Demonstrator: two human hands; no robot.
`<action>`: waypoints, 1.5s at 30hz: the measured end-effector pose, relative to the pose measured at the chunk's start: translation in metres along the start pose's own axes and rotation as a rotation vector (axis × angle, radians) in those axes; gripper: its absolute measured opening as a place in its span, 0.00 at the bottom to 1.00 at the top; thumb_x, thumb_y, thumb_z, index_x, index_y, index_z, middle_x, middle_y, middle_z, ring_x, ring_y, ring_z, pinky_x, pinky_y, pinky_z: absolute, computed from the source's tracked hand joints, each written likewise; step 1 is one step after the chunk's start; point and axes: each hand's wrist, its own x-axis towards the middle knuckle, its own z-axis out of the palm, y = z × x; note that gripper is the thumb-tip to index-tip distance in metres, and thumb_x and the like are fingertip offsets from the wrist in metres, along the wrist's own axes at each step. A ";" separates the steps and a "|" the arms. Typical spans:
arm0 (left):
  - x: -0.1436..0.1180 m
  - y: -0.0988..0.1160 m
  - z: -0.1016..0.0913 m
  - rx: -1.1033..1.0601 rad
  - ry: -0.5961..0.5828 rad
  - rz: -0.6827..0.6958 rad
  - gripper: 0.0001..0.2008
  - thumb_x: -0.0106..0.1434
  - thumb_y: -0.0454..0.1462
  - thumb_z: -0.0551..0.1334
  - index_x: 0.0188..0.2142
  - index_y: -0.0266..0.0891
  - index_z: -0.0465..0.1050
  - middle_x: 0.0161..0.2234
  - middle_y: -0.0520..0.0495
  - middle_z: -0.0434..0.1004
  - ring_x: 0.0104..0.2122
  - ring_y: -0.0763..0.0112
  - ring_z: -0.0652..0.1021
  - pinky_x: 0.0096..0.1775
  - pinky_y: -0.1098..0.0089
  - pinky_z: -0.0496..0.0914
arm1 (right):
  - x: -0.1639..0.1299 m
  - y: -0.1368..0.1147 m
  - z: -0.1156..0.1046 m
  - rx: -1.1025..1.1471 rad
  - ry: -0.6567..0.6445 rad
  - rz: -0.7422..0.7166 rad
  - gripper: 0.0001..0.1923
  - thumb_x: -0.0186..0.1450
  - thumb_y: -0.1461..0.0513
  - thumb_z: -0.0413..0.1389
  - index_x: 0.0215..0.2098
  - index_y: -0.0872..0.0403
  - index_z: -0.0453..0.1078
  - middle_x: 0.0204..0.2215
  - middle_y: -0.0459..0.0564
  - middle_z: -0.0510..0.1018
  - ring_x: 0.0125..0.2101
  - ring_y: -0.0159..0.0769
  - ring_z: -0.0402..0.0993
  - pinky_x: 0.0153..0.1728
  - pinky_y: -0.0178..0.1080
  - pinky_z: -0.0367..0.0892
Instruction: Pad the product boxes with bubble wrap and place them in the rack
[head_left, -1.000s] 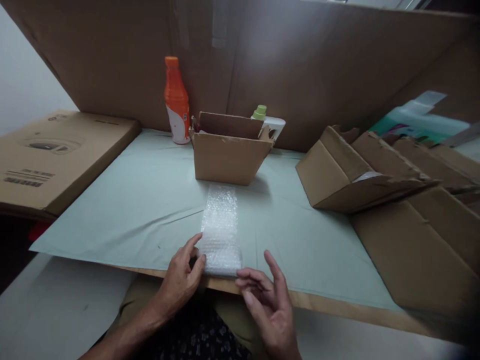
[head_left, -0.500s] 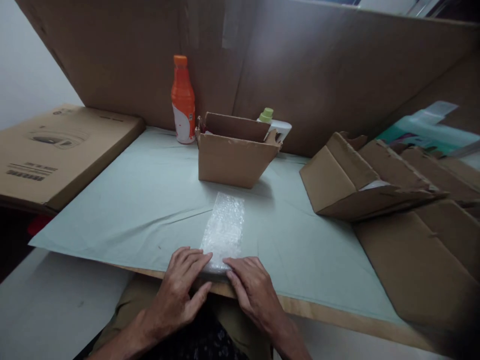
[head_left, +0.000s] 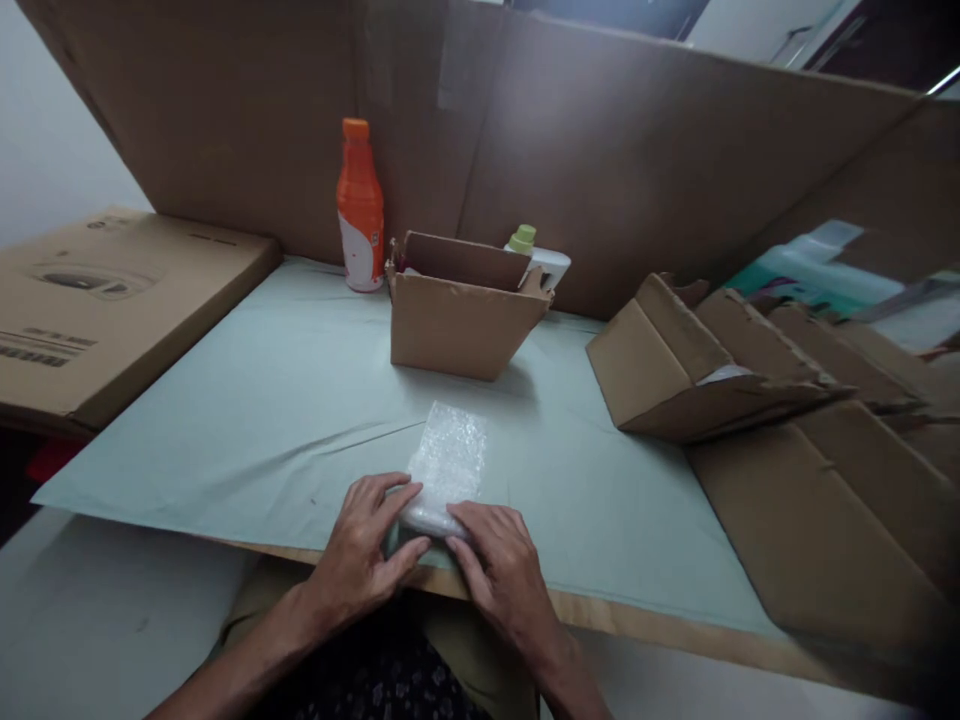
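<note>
A strip of clear bubble wrap [head_left: 448,458] lies on the pale green table cover [head_left: 247,420] near the front edge, its near end curled into a roll. My left hand [head_left: 367,545] and my right hand [head_left: 499,565] both press on that rolled end with fingers bent over it. Behind the strip stands a small open cardboard box [head_left: 459,318].
An orange bottle [head_left: 360,208] and a white bottle with a green cap [head_left: 534,256] stand at the back by a tall cardboard wall. A flat printed carton [head_left: 105,300] lies at the left. Folded cardboard boxes [head_left: 720,360] pile up at the right.
Both hands closed onto the near end of the bubble wrap and rolled it away from me. The flat part of the strip is now shorter.
</note>
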 end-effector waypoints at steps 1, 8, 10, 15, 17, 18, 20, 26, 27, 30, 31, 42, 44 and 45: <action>-0.003 0.001 -0.002 -0.019 -0.028 0.011 0.21 0.67 0.39 0.61 0.59 0.43 0.67 0.53 0.39 0.74 0.52 0.55 0.74 0.53 0.53 0.69 | 0.001 0.000 -0.001 0.050 -0.024 0.034 0.14 0.69 0.64 0.54 0.53 0.49 0.73 0.45 0.51 0.83 0.43 0.42 0.79 0.45 0.47 0.72; 0.014 -0.005 0.005 0.124 -0.084 -0.109 0.16 0.68 0.40 0.59 0.53 0.38 0.72 0.40 0.41 0.80 0.39 0.57 0.77 0.45 0.55 0.70 | 0.004 0.000 0.005 -0.089 0.130 0.018 0.14 0.70 0.61 0.53 0.53 0.50 0.73 0.48 0.56 0.80 0.47 0.47 0.76 0.46 0.50 0.71; 0.025 -0.007 0.010 0.175 -0.081 -0.152 0.16 0.68 0.40 0.59 0.53 0.36 0.73 0.40 0.40 0.80 0.40 0.55 0.77 0.45 0.52 0.70 | 0.004 -0.001 0.007 -0.141 0.108 -0.028 0.16 0.68 0.61 0.56 0.54 0.50 0.72 0.50 0.57 0.79 0.48 0.49 0.75 0.48 0.52 0.69; 0.026 -0.002 0.009 -0.150 0.040 -0.351 0.23 0.66 0.45 0.59 0.57 0.36 0.68 0.44 0.39 0.76 0.42 0.57 0.77 0.45 0.54 0.73 | 0.014 0.011 0.009 -0.023 0.066 0.098 0.15 0.69 0.61 0.55 0.53 0.49 0.73 0.48 0.54 0.82 0.47 0.47 0.76 0.49 0.50 0.70; 0.018 0.005 0.006 -0.448 0.102 -0.524 0.29 0.64 0.47 0.61 0.61 0.36 0.64 0.51 0.37 0.74 0.46 0.58 0.77 0.47 0.56 0.74 | 0.022 0.017 0.009 0.112 0.107 0.265 0.15 0.70 0.58 0.54 0.53 0.51 0.73 0.48 0.54 0.82 0.47 0.46 0.77 0.48 0.47 0.71; 0.014 0.009 0.004 -0.610 0.115 -0.622 0.31 0.63 0.48 0.62 0.62 0.37 0.61 0.54 0.35 0.72 0.49 0.58 0.77 0.49 0.56 0.74 | 0.025 0.019 0.008 0.183 0.120 0.349 0.15 0.70 0.57 0.54 0.53 0.52 0.73 0.48 0.54 0.82 0.46 0.46 0.78 0.47 0.45 0.71; 0.009 0.019 0.004 -0.922 0.087 -0.780 0.34 0.61 0.49 0.65 0.62 0.36 0.61 0.57 0.33 0.71 0.53 0.56 0.77 0.54 0.55 0.72 | 0.031 0.016 0.008 0.341 0.115 0.457 0.16 0.70 0.54 0.54 0.51 0.53 0.73 0.45 0.53 0.82 0.43 0.43 0.79 0.44 0.41 0.72; 0.014 0.038 0.016 -1.384 0.008 -0.881 0.23 0.51 0.43 0.72 0.45 0.36 0.75 0.44 0.40 0.81 0.48 0.56 0.79 0.50 0.61 0.72 | 0.023 -0.005 0.011 0.603 0.006 0.423 0.15 0.69 0.52 0.54 0.45 0.52 0.74 0.37 0.49 0.81 0.37 0.39 0.77 0.38 0.37 0.72; 0.014 0.038 0.018 -1.394 0.034 -0.904 0.23 0.50 0.42 0.72 0.44 0.36 0.75 0.43 0.41 0.82 0.47 0.57 0.79 0.48 0.62 0.72 | 0.021 -0.005 0.010 0.537 0.047 0.406 0.14 0.68 0.52 0.55 0.44 0.52 0.75 0.38 0.51 0.81 0.39 0.41 0.77 0.42 0.39 0.72; 0.014 0.039 0.019 -1.301 0.019 -0.882 0.21 0.52 0.39 0.70 0.46 0.37 0.75 0.43 0.44 0.81 0.46 0.59 0.79 0.48 0.65 0.71 | 0.017 0.002 0.003 0.421 0.143 0.373 0.20 0.62 0.52 0.61 0.50 0.52 0.74 0.51 0.56 0.78 0.50 0.47 0.73 0.52 0.46 0.68; 0.014 0.039 0.018 -1.244 -0.021 -0.842 0.21 0.53 0.37 0.69 0.47 0.37 0.75 0.43 0.44 0.81 0.46 0.59 0.79 0.49 0.65 0.71 | 0.018 0.005 -0.001 0.459 0.117 0.376 0.26 0.60 0.52 0.62 0.55 0.53 0.71 0.54 0.57 0.75 0.52 0.48 0.73 0.53 0.46 0.68; 0.058 0.019 -0.017 -0.651 -0.430 -0.313 0.25 0.56 0.36 0.64 0.54 0.37 0.73 0.48 0.41 0.80 0.46 0.57 0.78 0.49 0.59 0.72 | 0.042 0.013 -0.032 0.658 -0.203 0.383 0.09 0.61 0.56 0.61 0.33 0.54 0.73 0.28 0.44 0.74 0.31 0.33 0.67 0.33 0.34 0.63; 0.088 0.015 -0.036 -0.333 -0.223 -0.121 0.26 0.59 0.35 0.63 0.58 0.39 0.69 0.54 0.38 0.76 0.53 0.55 0.76 0.54 0.55 0.70 | 0.045 0.020 -0.038 0.616 -0.192 0.410 0.10 0.62 0.55 0.60 0.32 0.54 0.73 0.26 0.43 0.71 0.29 0.32 0.64 0.31 0.33 0.60; 0.108 0.014 -0.045 -0.177 -0.086 -0.003 0.26 0.60 0.34 0.62 0.59 0.39 0.67 0.57 0.37 0.74 0.56 0.55 0.74 0.57 0.53 0.68 | 0.048 0.024 -0.042 0.592 -0.193 0.423 0.11 0.62 0.55 0.60 0.31 0.55 0.72 0.25 0.43 0.70 0.28 0.32 0.63 0.30 0.33 0.59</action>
